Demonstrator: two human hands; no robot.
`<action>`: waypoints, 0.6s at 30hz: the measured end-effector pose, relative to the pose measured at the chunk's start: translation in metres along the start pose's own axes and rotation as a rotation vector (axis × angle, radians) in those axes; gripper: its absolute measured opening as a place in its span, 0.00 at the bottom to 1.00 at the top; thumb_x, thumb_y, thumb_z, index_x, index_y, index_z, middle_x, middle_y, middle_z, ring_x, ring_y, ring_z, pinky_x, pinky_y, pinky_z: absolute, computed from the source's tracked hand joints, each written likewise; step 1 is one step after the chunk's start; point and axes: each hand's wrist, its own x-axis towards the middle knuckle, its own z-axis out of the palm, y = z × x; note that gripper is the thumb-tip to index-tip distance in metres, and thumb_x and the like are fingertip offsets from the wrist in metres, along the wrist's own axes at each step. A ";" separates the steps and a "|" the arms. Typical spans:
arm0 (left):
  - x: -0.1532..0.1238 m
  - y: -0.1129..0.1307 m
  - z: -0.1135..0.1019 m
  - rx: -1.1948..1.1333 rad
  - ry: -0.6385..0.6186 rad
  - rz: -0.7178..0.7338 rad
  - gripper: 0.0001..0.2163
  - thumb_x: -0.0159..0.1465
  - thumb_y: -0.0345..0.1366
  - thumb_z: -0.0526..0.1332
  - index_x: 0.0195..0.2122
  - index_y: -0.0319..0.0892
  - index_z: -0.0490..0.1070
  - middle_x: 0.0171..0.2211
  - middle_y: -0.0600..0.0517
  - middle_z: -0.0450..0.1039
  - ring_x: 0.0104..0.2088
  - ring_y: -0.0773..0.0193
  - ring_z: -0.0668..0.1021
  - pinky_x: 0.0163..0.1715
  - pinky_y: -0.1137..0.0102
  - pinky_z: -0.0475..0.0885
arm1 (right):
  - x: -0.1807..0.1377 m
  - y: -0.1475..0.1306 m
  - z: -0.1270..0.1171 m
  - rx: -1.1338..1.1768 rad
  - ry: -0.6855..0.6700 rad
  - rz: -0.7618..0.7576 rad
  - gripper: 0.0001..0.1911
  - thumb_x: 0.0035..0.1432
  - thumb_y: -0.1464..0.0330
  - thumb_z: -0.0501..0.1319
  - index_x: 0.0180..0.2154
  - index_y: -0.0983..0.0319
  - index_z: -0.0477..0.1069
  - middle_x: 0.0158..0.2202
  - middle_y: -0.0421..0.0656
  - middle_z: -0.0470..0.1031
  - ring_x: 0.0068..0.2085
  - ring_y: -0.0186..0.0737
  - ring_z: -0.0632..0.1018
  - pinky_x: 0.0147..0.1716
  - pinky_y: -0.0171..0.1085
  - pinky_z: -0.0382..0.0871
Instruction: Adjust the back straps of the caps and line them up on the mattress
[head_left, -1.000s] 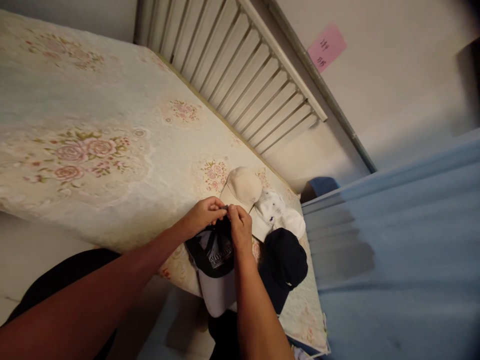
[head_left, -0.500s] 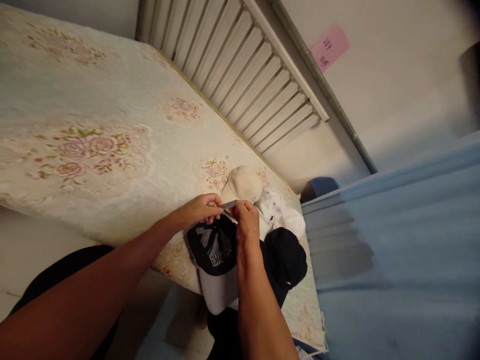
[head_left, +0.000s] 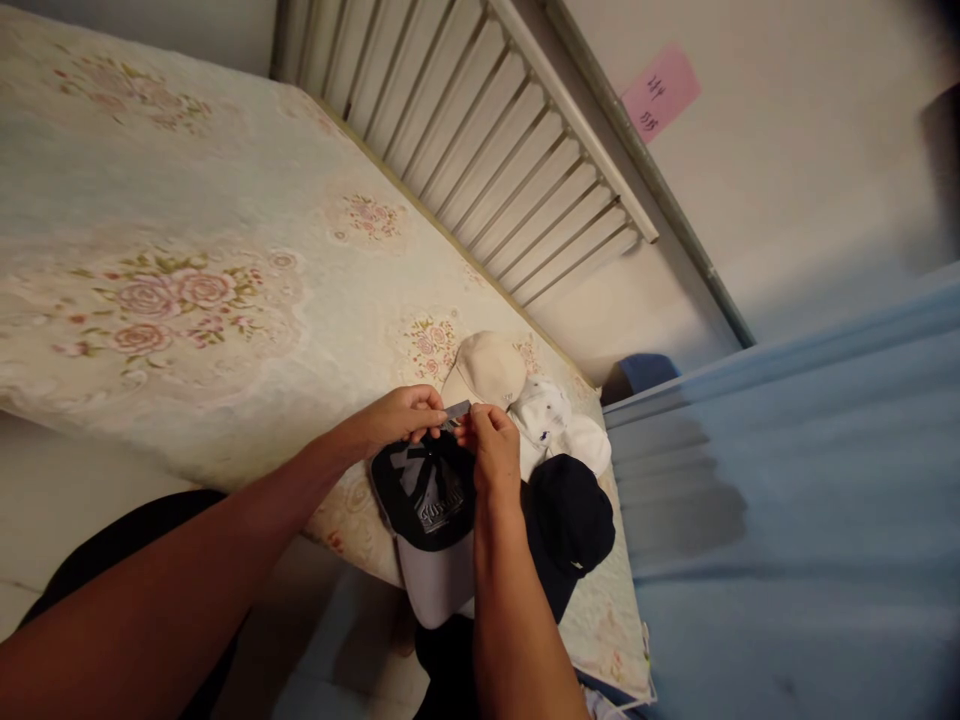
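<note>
A grey baseball cap (head_left: 435,575) lies with its dark inside facing up and its brim toward me. Across its back runs a grey strap (head_left: 457,409), pinched at one end by my left hand (head_left: 417,412). My right hand (head_left: 491,436) has its fingers closed on the strap's other end. Just beyond the hands sits a beige cap (head_left: 491,367). White caps (head_left: 543,408) lie to the right of it, one bearing a small dark emblem. A black cap (head_left: 574,515) rests right of my right forearm.
The caps lie on a mattress with a floral cover (head_left: 300,300). A metal rail with bars (head_left: 480,140) runs along its far side by the wall. A blue curtain (head_left: 787,480) hangs at the right. On the wall is a pink note (head_left: 660,92).
My right hand has shifted very slightly, and a bit more of the strap's flat face shows between the hands. The caps have stayed in place.
</note>
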 end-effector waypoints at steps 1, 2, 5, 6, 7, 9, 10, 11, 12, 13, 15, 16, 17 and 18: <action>0.000 0.001 0.000 -0.004 0.012 0.009 0.09 0.58 0.41 0.62 0.31 0.42 0.65 0.23 0.54 0.73 0.17 0.73 0.65 0.17 0.76 0.54 | -0.005 0.000 -0.002 0.003 0.012 -0.024 0.12 0.50 0.59 0.62 0.27 0.63 0.70 0.22 0.37 0.74 0.21 0.31 0.73 0.20 0.29 0.65; 0.000 0.002 0.000 -0.008 0.019 0.020 0.09 0.58 0.41 0.62 0.30 0.42 0.65 0.23 0.55 0.73 0.17 0.73 0.65 0.17 0.77 0.54 | -0.010 0.001 -0.004 0.006 0.017 -0.036 0.12 0.52 0.59 0.61 0.28 0.63 0.70 0.23 0.37 0.75 0.21 0.31 0.73 0.19 0.29 0.65; -0.001 0.004 0.001 -0.008 0.023 0.045 0.10 0.57 0.41 0.63 0.30 0.42 0.66 0.23 0.55 0.72 0.18 0.73 0.66 0.18 0.77 0.55 | -0.028 0.016 -0.007 -0.011 -0.082 0.025 0.12 0.55 0.60 0.59 0.30 0.63 0.71 0.23 0.39 0.76 0.20 0.32 0.75 0.19 0.30 0.68; -0.002 0.005 0.002 0.000 0.027 0.051 0.10 0.57 0.41 0.63 0.30 0.42 0.66 0.24 0.55 0.72 0.18 0.73 0.66 0.18 0.77 0.55 | -0.033 0.024 -0.006 -0.029 -0.150 0.061 0.12 0.55 0.60 0.59 0.31 0.63 0.72 0.23 0.39 0.76 0.20 0.33 0.75 0.20 0.31 0.69; -0.002 0.005 0.003 0.011 0.034 0.056 0.09 0.56 0.41 0.63 0.30 0.42 0.65 0.23 0.55 0.72 0.18 0.73 0.66 0.18 0.77 0.56 | -0.036 0.033 -0.004 -0.044 -0.205 0.083 0.11 0.55 0.61 0.60 0.31 0.63 0.73 0.24 0.40 0.76 0.21 0.33 0.76 0.21 0.31 0.70; -0.005 0.006 0.008 0.056 0.060 0.066 0.08 0.57 0.39 0.62 0.30 0.42 0.65 0.22 0.56 0.69 0.18 0.72 0.66 0.18 0.76 0.56 | -0.038 0.050 0.005 -0.033 -0.261 0.067 0.10 0.54 0.63 0.61 0.34 0.62 0.75 0.27 0.41 0.78 0.26 0.35 0.78 0.25 0.33 0.73; -0.007 0.005 0.011 0.102 0.077 0.072 0.07 0.57 0.38 0.61 0.29 0.43 0.64 0.21 0.57 0.68 0.18 0.71 0.66 0.18 0.76 0.57 | -0.036 0.059 0.011 0.001 -0.269 0.050 0.10 0.53 0.63 0.61 0.35 0.62 0.76 0.30 0.41 0.79 0.28 0.36 0.79 0.28 0.33 0.74; -0.009 0.005 0.013 0.167 0.094 0.084 0.05 0.57 0.37 0.60 0.29 0.43 0.65 0.20 0.57 0.66 0.18 0.70 0.66 0.19 0.75 0.57 | -0.033 0.066 0.018 0.057 -0.268 0.044 0.11 0.53 0.63 0.61 0.36 0.61 0.76 0.32 0.42 0.79 0.31 0.37 0.80 0.30 0.34 0.75; -0.011 0.005 0.016 0.252 0.109 0.110 0.04 0.58 0.35 0.59 0.28 0.43 0.65 0.20 0.57 0.65 0.19 0.69 0.67 0.21 0.74 0.58 | -0.030 0.071 0.025 0.127 -0.258 0.050 0.11 0.53 0.63 0.61 0.37 0.61 0.76 0.33 0.42 0.79 0.32 0.38 0.80 0.30 0.35 0.75; -0.013 0.004 0.019 0.350 0.121 0.150 0.03 0.57 0.34 0.59 0.28 0.43 0.66 0.20 0.57 0.66 0.21 0.67 0.68 0.23 0.73 0.59 | -0.026 0.076 0.032 0.197 -0.242 0.062 0.11 0.53 0.64 0.61 0.37 0.61 0.75 0.33 0.42 0.79 0.33 0.39 0.80 0.31 0.36 0.76; -0.016 0.001 0.022 0.546 0.138 0.262 0.02 0.57 0.31 0.60 0.28 0.44 0.67 0.23 0.55 0.68 0.26 0.65 0.70 0.28 0.71 0.60 | -0.020 0.080 0.044 0.302 -0.223 0.086 0.08 0.52 0.65 0.61 0.34 0.60 0.74 0.32 0.42 0.79 0.35 0.40 0.80 0.34 0.37 0.76; -0.017 -0.001 0.023 0.620 0.149 0.313 0.03 0.57 0.31 0.60 0.27 0.44 0.67 0.24 0.54 0.69 0.28 0.63 0.70 0.31 0.71 0.61 | -0.018 0.081 0.048 0.330 -0.223 0.094 0.07 0.50 0.66 0.62 0.33 0.60 0.73 0.32 0.42 0.79 0.37 0.40 0.80 0.36 0.37 0.76; -0.017 -0.002 0.024 0.675 0.158 0.349 0.03 0.57 0.30 0.61 0.27 0.44 0.68 0.25 0.53 0.69 0.29 0.62 0.70 0.32 0.70 0.60 | -0.016 0.082 0.052 0.348 -0.231 0.101 0.06 0.49 0.66 0.62 0.32 0.60 0.73 0.33 0.42 0.79 0.38 0.40 0.80 0.38 0.37 0.76; -0.017 -0.004 0.024 0.707 0.169 0.366 0.03 0.57 0.30 0.61 0.27 0.44 0.68 0.26 0.53 0.70 0.30 0.62 0.70 0.33 0.70 0.60 | -0.014 0.082 0.054 0.362 -0.237 0.109 0.06 0.49 0.67 0.63 0.32 0.60 0.73 0.34 0.42 0.79 0.39 0.40 0.80 0.39 0.37 0.76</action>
